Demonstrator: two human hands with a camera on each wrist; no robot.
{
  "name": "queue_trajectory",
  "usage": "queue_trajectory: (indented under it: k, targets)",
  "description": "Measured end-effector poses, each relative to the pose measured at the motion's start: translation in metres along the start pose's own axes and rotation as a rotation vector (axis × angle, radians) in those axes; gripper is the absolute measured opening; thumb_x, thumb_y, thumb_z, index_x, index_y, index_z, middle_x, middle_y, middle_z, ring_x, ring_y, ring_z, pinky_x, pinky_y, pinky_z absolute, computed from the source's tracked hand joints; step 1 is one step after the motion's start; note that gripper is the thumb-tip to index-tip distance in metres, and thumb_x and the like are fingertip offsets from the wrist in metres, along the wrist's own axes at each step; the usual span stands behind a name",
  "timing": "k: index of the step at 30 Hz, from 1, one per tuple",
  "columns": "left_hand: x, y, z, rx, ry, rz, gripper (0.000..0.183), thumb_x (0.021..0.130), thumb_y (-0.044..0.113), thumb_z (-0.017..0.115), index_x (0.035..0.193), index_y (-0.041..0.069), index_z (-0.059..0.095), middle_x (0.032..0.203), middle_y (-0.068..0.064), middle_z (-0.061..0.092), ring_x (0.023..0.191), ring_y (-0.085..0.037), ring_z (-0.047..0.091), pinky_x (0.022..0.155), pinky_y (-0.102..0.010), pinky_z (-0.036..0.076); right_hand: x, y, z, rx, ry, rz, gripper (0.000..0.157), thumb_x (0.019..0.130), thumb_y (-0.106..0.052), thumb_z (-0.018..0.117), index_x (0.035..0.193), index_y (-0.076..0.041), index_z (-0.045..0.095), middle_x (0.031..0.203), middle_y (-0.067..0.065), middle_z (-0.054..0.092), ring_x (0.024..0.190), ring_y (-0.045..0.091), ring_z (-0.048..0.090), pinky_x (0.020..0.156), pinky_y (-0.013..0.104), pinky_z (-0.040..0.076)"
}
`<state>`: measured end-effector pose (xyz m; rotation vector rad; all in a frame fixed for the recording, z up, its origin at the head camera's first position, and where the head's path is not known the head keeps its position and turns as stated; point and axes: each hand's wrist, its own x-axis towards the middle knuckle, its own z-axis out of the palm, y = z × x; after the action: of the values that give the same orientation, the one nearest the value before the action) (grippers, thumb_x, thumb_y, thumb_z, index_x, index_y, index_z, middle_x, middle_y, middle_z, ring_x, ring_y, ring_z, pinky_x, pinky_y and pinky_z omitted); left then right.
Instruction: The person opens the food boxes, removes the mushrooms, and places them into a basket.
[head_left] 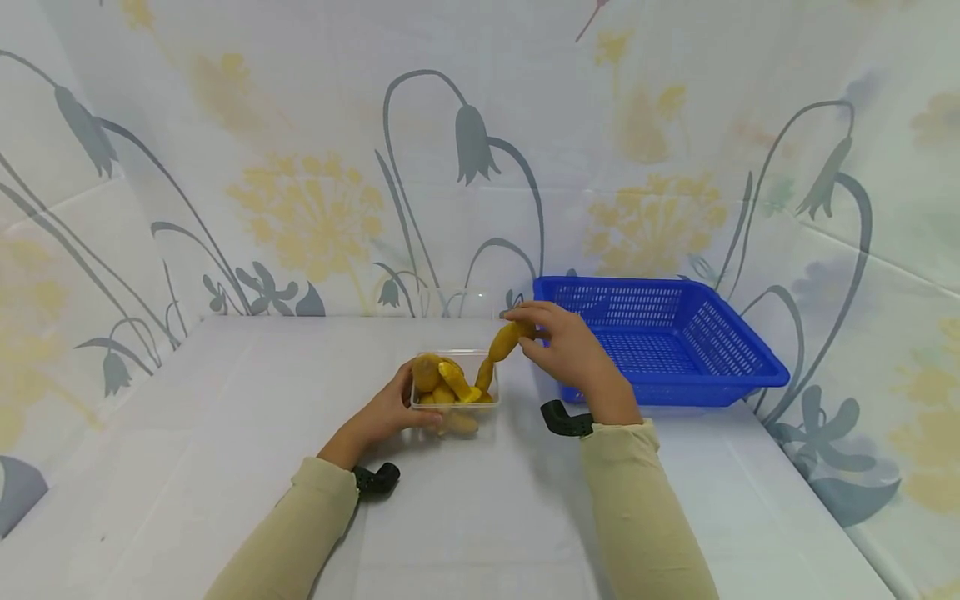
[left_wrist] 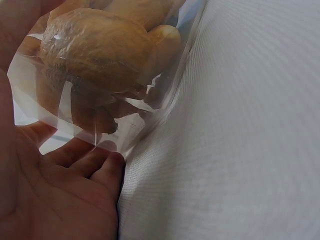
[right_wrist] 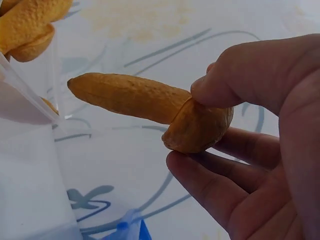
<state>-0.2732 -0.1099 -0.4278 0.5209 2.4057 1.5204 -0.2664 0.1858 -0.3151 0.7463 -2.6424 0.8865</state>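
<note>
A clear plastic box [head_left: 454, 423] stands on the white table, filled with several golden-yellow, wrinkled, mushroom-like pieces [head_left: 427, 373]. My left hand [head_left: 392, 407] grips the box at its left side, thumb along the front; through the wall, the left wrist view shows a plump piece [left_wrist: 97, 47]. Above the box's right rim, my right hand [head_left: 564, 340] pinches a similar piece by its rounded end between thumb and fingers. This held piece [right_wrist: 127, 95] has a long, slim part pointing away from the hand, towards the box.
A blue plastic basket [head_left: 667, 392] with slotted walls stands right of the box, partly behind my right hand. The box's transparent lid [head_left: 459, 302] appears raised at its back. Behind the table [head_left: 247, 417] hangs a flower-printed sheet [head_left: 315, 108].
</note>
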Motion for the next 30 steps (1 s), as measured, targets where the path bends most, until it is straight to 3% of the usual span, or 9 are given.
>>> queue_trajectory:
  k: [18,30]
  targets:
    - [-0.002,0.000,0.000,-0.017,-0.014,-0.003,0.108,0.079,0.034,0.080,0.156,0.019,0.006,0.164,-0.010,0.009,0.150,-0.037,0.008,0.119,-0.057,0.015,-0.012,0.020,-0.027,0.053,0.065,0.219,0.039,0.095,-0.020,0.053,0.134,-0.020,0.052,0.137,0.012,0.057,0.120,0.033,0.061,0.098,0.045,0.052]
    - [-0.002,0.005,0.000,-0.012,-0.020,-0.028,0.107,0.080,0.031,0.079,0.156,0.019,0.005,0.164,-0.009,0.007,0.150,-0.036,0.007,0.119,-0.057,0.015,-0.021,0.037,-0.044,0.112,0.128,0.292,0.040,0.097,-0.020,0.051,0.137,-0.016,0.051,0.141,0.012,0.052,0.129,0.035,0.052,0.103,0.048,0.047]
